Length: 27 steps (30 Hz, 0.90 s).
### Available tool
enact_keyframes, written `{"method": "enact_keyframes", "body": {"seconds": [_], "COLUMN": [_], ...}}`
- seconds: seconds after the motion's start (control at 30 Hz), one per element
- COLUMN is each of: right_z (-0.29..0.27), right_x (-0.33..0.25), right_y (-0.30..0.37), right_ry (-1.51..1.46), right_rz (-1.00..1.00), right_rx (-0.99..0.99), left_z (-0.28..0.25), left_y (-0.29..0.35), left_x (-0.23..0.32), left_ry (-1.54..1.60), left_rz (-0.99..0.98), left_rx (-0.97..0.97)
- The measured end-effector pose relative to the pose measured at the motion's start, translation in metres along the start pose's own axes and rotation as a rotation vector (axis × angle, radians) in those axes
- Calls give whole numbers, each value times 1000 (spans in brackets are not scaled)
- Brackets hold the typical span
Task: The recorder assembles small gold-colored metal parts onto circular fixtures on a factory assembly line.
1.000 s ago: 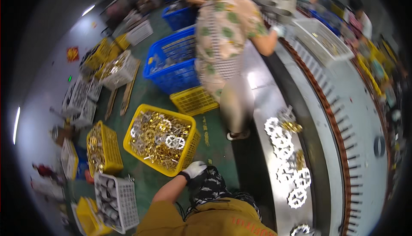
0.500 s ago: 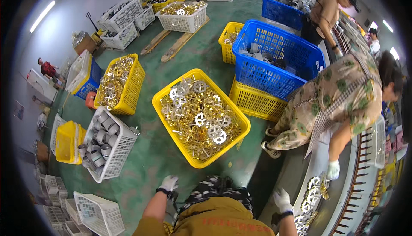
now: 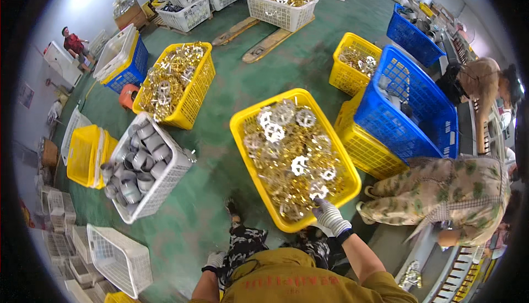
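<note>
A yellow plastic crate (image 3: pixel 250 162) full of gold and silver metal pieces stands right in front of me. Wheel-shaped silver parts (image 3: pixel 299 165) lie on top of the heap. My right hand (image 3: pixel 330 218), in a striped white glove, reaches over the crate's near right rim. Its fingertips are stretched to the metal pieces there, beside a silver wheel-shaped part (image 3: pixel 318 190), and I see nothing lifted in them. Low beside my thigh hangs my left hand (image 3: pixel 215 260), also gloved, away from the crate; its fingers are too small and blurred to read.
To the left are a white crate of grey curved parts (image 3: pixel 168 184) and another yellow crate of metal pieces (image 3: pixel 198 96). A blue crate (image 3: pixel 405 113) rests on a yellow one (image 3: pixel 372 151) at right. A co-worker (image 3: pixel 435 193) bends over the conveyor line close by.
My right hand has moved from beside the conveyor to the yellow crate's near rim. The view has shifted, and the nearby co-worker appears bent lower. My left hand still hangs at my side.
</note>
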State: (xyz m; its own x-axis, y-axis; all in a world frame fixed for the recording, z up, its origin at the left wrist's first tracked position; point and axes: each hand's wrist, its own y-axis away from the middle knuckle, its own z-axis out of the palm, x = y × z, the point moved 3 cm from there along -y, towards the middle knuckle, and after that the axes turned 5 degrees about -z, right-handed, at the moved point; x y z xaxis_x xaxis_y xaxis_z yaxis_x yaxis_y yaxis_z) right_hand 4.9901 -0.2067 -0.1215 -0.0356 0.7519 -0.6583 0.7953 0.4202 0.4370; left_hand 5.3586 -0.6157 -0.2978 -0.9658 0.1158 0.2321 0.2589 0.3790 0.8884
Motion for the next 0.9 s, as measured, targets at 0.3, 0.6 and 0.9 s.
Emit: {"method": "enact_keyframes", "body": {"seconds": [0.3,0.6,0.9], "right_z": [94,121,5], "right_x": [-99,-80,-193], "right_y": [-176,-249,-417], "right_ry": [-96,-1058,-871], "right_rz": [297,883,564], "right_rx": [-192,370,758], "left_z": [-271,-399,-313], "left_y": [-83,-242,-308], "left_x": [175,543,899], "left_ry": [488,-369,-932], "left_rz": [-26,727,985], "left_rx": [-54,-408,-763]}}
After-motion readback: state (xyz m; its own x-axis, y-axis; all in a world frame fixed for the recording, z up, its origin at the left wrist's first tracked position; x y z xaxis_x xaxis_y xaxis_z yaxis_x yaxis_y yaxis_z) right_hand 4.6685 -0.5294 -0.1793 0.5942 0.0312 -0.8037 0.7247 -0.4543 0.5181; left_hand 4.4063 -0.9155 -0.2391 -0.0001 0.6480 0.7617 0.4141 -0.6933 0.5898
